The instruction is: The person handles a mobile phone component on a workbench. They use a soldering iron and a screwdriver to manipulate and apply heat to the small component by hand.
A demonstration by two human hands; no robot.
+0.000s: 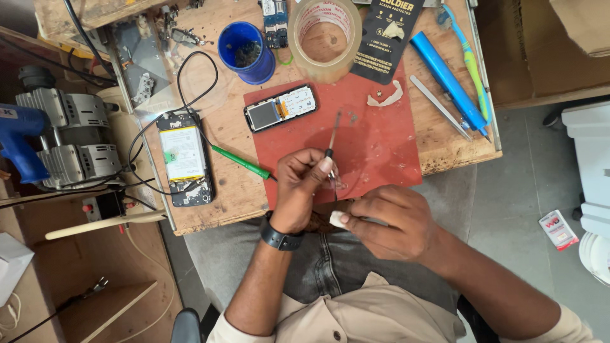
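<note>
Opened phone (280, 108) on mat (375, 140), cup (244, 51) behind

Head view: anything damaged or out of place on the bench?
Two phones lie opened up: a small one on the red mat, and a larger one, back off, wired up. The left hand holds a screwdriver; the right hand pinches a small white piece. Nothing spilled.

A single head-worn camera looks almost straight down from above the person's lap, close over the near edge of the wooden table (445, 143). The far side of the table lies toward the top of the frame, floor at right, forearms entering from below.
</note>
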